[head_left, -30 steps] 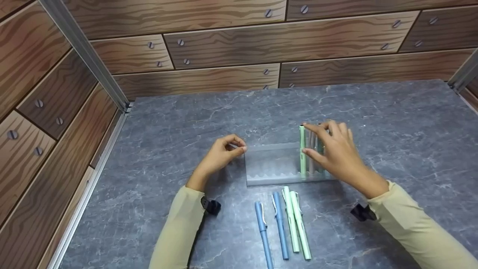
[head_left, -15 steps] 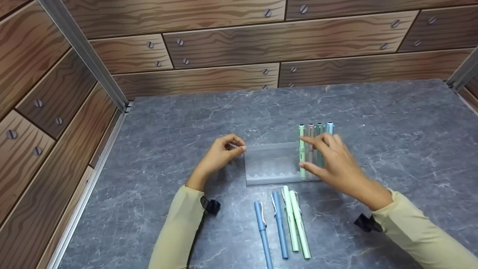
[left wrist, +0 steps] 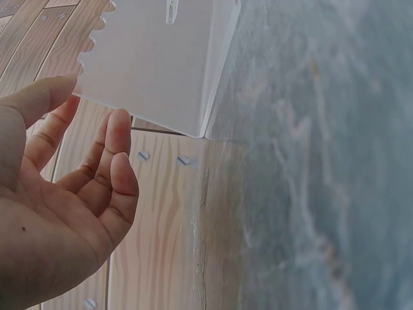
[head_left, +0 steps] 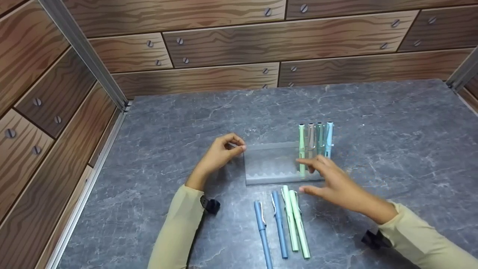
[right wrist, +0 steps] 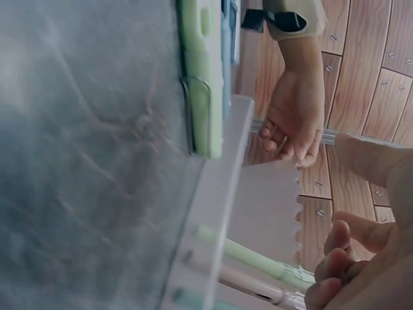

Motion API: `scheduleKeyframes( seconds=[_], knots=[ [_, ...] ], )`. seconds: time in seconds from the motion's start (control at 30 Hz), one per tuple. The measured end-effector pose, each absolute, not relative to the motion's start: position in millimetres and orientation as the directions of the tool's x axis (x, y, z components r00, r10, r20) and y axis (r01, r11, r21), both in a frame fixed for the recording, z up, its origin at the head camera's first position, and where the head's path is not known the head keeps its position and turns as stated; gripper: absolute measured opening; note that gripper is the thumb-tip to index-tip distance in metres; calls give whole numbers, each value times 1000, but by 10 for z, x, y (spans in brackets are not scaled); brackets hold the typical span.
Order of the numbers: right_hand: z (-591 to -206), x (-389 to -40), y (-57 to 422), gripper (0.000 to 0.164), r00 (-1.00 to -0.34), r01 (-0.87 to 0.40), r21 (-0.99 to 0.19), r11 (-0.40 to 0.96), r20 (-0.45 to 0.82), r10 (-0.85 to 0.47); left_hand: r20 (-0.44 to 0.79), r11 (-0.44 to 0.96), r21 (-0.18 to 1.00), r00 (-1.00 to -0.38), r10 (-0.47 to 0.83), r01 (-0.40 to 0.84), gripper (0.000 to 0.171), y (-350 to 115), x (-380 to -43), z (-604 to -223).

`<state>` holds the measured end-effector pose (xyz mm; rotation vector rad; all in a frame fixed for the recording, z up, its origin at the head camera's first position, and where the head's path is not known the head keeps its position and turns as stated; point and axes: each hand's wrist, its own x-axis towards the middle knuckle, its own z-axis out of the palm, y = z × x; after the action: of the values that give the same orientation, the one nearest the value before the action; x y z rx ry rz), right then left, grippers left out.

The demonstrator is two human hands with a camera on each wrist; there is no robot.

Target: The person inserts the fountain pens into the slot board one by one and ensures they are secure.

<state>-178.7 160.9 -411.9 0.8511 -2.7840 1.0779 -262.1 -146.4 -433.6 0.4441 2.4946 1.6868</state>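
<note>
A clear pen stand (head_left: pixel 270 160) with notched edges is on the grey table. My left hand (head_left: pixel 220 155) pinches its upper left corner between thumb and index finger; the left wrist view shows the thumb (left wrist: pixel 55 90) at the notched edge. In the stand's right part lean a light green pen (head_left: pixel 301 138), a brownish pen (head_left: pixel 311 134), a dark green pen (head_left: pixel 320 134) and a light blue pen (head_left: pixel 329 134). My right hand (head_left: pixel 330 183) hovers before them, thumb and index finger spread, holding nothing. It covers the lower ends of the rightmost pens.
Nearer me lie two blue pens, a left one (head_left: pixel 263 231) and a right one (head_left: pixel 279 228), beside two light green pens (head_left: pixel 300 231). Wood-patterned walls (head_left: pixel 224 48) bound the table (head_left: pixel 179 119) at the back and left.
My right hand has left the light green pen in the stand and come down toward me, uncovering the tops of the other pens. The left hand stays at the corner.
</note>
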Motion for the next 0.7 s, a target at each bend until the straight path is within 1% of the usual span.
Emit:
scheduleKeyframes(
  seconds=[0.13, 0.3, 0.4, 0.53, 0.7],
  knots=[
    [-4178, -1765, 1637, 66, -862, -425, -687, 589, 109, -495, 78, 344, 922, -954, 289, 179, 14, -1462, -2624, -4336],
    [-4250, -1765, 1671, 68, -853, -356, -745, 564, 13, -521, 73, 343, 923, -954, 290, 175, 13, -1467, -2627, -4348],
    [-4292, -1758, 1692, 71, -835, -354, -757, 549, -9, -551, 62, 342, 925, -955, 290, 164, 13, -1472, -2626, -4349],
    [-4350, -1754, 1708, 74, -808, -382, -747, 545, -17, -589, 60, 342, 926, -955, 290, 162, 13, -1475, -2627, -4347],
    [-4427, -1766, 1700, 72, -787, -394, -741, 544, -34, -617, 61, 342, 926, -955, 292, 164, 14, -1473, -2627, -4345]
  ],
)
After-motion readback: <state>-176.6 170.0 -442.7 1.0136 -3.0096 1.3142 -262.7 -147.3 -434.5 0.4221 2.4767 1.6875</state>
